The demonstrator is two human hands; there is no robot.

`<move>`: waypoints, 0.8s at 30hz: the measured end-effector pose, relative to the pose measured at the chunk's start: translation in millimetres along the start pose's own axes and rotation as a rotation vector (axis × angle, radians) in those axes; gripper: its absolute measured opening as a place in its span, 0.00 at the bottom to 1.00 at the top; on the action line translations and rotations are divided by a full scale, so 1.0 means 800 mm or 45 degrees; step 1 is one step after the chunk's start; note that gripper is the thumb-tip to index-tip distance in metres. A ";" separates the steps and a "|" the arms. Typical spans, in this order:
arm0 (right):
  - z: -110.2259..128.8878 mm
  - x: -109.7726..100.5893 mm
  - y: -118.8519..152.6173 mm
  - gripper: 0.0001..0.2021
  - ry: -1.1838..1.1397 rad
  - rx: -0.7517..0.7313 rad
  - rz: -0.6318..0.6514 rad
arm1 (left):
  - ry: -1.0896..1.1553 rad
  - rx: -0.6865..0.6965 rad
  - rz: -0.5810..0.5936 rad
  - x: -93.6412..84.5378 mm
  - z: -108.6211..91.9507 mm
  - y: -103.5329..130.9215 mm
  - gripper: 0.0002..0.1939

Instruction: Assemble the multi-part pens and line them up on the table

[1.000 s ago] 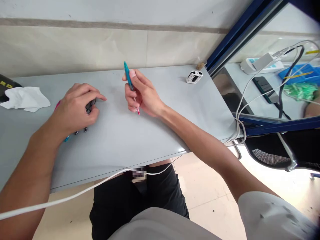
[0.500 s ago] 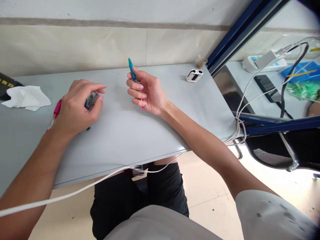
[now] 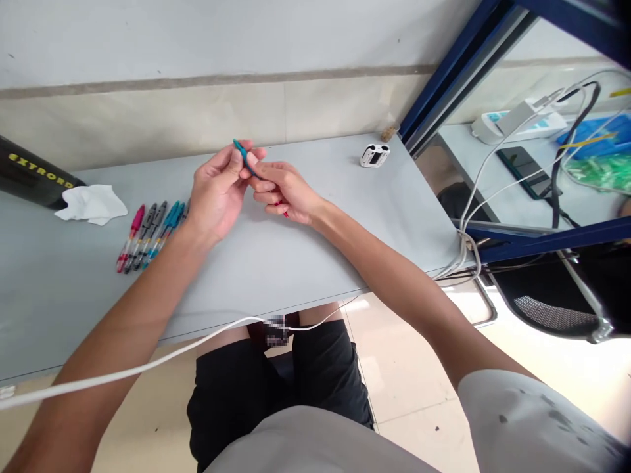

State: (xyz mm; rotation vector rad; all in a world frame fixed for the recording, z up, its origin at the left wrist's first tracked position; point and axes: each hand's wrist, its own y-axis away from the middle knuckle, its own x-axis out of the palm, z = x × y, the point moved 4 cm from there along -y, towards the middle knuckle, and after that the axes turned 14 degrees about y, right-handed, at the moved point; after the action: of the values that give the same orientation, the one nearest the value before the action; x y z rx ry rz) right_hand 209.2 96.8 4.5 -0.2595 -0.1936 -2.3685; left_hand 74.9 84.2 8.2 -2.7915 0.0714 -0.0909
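Note:
Over the desk my two hands meet at a teal pen [image 3: 240, 148] that slants up to the left. My left hand [image 3: 217, 194] pinches its upper part between thumb and fingers. My right hand [image 3: 290, 190] is closed round the lower part, its thumb pressed along it. Something small and red [image 3: 282, 208] shows under the right fingers; most of it is hidden. Beyond my left forearm lies a row of several capped pens, among them a pink-red pen [image 3: 137, 220], a dark grey pen [image 3: 158, 215] and a teal pen [image 3: 172, 215]. My forearm covers part of the row.
On the grey desk [image 3: 296, 263] a black cylinder with yellow letters [image 3: 29, 167] and a crumpled tissue [image 3: 93, 202] lie at left. A small white device [image 3: 375, 156] stands at back right. White cables [image 3: 466, 243] hang by the blue frame; another white cable [image 3: 197, 349] crosses in front.
My left hand has left the row of pens and moved right, onto the teal pen in my right hand. More of the row now shows. My right hand has shifted slightly.

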 end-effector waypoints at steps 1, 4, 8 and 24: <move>-0.001 -0.002 -0.001 0.19 0.093 -0.028 -0.048 | -0.016 0.008 -0.040 -0.004 0.004 0.000 0.30; -0.004 -0.005 -0.002 0.18 0.388 -0.104 -0.238 | -0.141 -0.003 -0.141 -0.018 0.014 0.003 0.34; -0.007 -0.003 0.003 0.11 0.688 -0.248 -0.361 | -0.384 -0.035 -0.102 -0.027 0.020 0.011 0.42; -0.019 -0.028 -0.007 0.17 1.542 -0.573 -0.350 | 0.356 0.188 -0.288 -0.016 0.033 0.018 0.19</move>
State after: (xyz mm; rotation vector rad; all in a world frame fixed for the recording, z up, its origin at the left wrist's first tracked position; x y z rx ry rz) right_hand 219.1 112.5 -16.2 1.0429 0.9166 -2.3769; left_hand 63.1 80.2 -22.7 -2.6104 -0.1765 -0.5195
